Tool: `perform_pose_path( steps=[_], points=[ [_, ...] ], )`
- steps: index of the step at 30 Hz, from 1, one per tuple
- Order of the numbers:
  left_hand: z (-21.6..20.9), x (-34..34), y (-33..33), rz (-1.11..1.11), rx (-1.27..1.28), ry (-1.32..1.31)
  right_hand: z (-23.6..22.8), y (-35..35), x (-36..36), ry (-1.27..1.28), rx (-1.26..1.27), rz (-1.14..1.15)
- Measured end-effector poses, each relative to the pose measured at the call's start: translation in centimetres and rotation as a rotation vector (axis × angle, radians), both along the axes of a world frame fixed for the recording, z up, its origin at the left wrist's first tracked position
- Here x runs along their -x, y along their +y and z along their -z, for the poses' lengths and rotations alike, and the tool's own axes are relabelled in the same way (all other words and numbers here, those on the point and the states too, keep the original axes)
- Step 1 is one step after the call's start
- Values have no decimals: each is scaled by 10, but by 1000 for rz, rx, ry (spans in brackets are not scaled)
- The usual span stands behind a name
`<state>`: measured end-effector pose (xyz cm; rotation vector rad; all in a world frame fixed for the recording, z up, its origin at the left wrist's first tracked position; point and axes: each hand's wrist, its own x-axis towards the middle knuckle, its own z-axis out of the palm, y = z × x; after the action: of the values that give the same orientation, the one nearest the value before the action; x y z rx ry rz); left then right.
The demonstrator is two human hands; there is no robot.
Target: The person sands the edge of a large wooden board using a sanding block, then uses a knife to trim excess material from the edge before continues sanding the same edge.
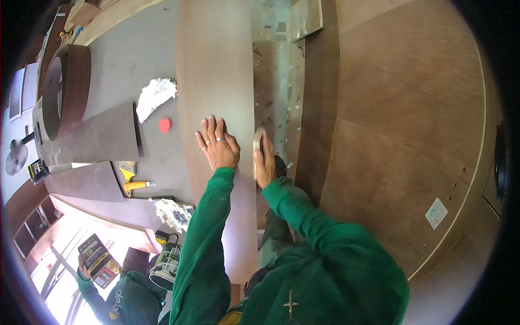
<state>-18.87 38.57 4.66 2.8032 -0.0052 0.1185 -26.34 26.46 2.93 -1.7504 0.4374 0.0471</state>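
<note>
A long brown laminate-faced board (216, 65) lies on the grey worktop (130, 59), running away from me. My left hand (218, 145) lies flat on the board's surface, fingers spread, with rings on two fingers. My right hand (264, 162) presses against the board's right edge, gripping a roll of tape (258, 147) held on edge against that side. Both of my sleeves are green.
A white crumpled rag (154, 96), a red round lid (164, 125) and a yellow-handled scraper (135, 185) lie left of the board. A curved brown ring piece (65, 89) stands far left. Large plywood panels (401, 119) fill the right. Another person (122, 295) holds a yellow-black box at lower left.
</note>
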Motion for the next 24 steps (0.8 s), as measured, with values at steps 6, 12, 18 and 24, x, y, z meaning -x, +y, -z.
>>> perform_pose_path(
  steps=[6,12,18,24],
  points=[
    [1,0,-6,14,25,8,17,-33,-132,-92,-46,40],
    [3,6,7,-23,36,-35,4,6,21,-2,10,-40],
    [2,3,0,16,45,-50,26,-36,-128,-126,-25,20],
    [4,-2,4,-16,30,-52,31,-6,-7,-16,-113,-14]
  ],
)
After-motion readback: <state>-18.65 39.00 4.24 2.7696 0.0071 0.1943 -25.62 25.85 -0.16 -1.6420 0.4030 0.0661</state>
